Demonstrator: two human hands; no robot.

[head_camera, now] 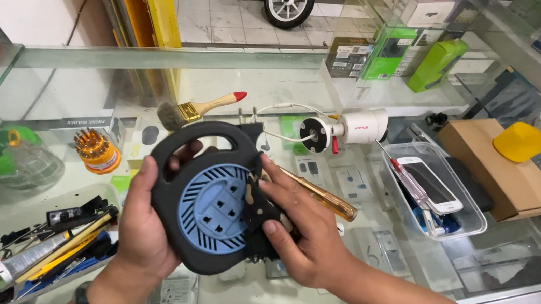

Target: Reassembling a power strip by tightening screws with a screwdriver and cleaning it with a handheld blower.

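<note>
I hold a black cable reel with a round blue socket face above a glass counter. My left hand grips its left rim and handle loop from behind. My right hand presses on the reel's right side, thumb near the blue face. A screwdriver with an amber handle sticks out to the right from under my right fingers; I cannot tell whether the hand grips it.
A white security camera and a paintbrush lie behind the reel. A clear tray with a white phone sits right, beside a cardboard box. A tool tray is lower left, near an orange bit holder.
</note>
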